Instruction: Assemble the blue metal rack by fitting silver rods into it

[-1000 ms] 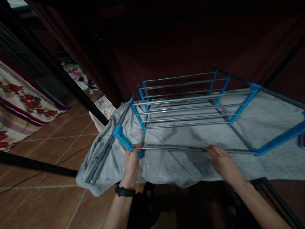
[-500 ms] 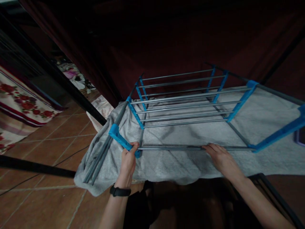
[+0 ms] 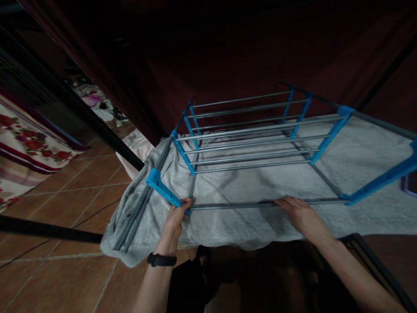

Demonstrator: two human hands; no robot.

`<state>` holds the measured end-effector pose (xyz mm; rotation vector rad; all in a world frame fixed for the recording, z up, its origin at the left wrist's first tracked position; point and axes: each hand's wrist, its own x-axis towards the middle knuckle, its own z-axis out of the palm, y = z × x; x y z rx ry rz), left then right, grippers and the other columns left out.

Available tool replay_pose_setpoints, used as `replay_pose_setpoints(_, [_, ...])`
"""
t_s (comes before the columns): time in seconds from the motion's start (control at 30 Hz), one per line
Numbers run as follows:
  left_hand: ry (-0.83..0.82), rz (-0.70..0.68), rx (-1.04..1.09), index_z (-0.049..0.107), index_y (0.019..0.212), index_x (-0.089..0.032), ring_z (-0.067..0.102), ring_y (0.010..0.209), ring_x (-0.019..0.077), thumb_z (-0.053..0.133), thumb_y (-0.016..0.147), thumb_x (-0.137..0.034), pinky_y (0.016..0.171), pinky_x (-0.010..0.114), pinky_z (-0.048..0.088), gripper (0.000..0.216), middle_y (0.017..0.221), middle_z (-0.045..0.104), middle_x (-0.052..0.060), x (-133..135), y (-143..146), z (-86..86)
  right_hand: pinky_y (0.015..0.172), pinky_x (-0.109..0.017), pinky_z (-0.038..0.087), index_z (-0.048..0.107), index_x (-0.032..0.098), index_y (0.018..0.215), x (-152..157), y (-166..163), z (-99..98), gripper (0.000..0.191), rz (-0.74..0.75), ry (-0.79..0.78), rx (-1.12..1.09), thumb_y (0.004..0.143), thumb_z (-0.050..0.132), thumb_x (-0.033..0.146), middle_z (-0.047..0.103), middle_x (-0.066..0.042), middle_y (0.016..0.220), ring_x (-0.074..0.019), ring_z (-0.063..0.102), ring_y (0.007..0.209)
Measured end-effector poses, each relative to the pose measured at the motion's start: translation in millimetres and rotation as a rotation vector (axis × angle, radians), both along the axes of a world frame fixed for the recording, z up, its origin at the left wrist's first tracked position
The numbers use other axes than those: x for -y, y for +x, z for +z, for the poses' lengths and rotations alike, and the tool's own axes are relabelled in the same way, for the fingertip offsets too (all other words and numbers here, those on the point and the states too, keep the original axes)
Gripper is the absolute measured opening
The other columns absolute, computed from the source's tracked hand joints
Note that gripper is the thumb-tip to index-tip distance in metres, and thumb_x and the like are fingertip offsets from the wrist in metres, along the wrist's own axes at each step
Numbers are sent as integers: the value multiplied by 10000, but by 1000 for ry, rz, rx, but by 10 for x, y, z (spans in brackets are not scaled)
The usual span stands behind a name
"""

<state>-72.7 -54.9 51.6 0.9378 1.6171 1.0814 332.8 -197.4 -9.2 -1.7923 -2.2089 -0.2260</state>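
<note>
A rack of grey metal tubes joined by blue plastic brackets lies across a grey blanket. My left hand is closed around the lower end of the near-left blue bracket, where it meets the front metal tube. Its thumb and fingers partly hide that joint. Over the right half of the same tube, my right hand has its fingers curled, with the fingertips hidden behind the tube. The near-right blue bracket holds the tube's other end. Several thinner crossbars span the rack behind.
Loose grey tubes lie along the blanket's left edge. Black metal posts stand at the left above a tiled floor with a thin cable. A dark red curtain hangs behind. A purple-edged object sits at the far right.
The view has shifted slightly. My left hand has moved a little at the bracket's lower end, its grip still there. My right hand stays on the front tube.
</note>
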Motion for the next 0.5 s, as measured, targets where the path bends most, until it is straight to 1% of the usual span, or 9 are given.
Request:
replay_pose_setpoints(0.2, [-15, -35, -67, 747, 761, -188, 597, 848, 221, 800, 492, -357, 742, 327, 393, 321, 786, 715, 49, -2, -7, 9, 917, -371, 534, 643, 225, 1272, 2, -4, -57, 518, -7, -35, -25, 850, 448, -3, 708, -73, 1137, -221, 658, 1023])
replay_pose_setpoints(0.5, [-11, -80, -76, 737, 774, -193, 624, 845, 219, 757, 506, -279, 738, 321, 416, 283, 813, 739, 52, 5, -7, 29, 918, -389, 535, 650, 220, 1261, 1, 11, -46, 509, 16, -29, -49, 856, 434, -1, 707, -83, 1162, -229, 655, 1038])
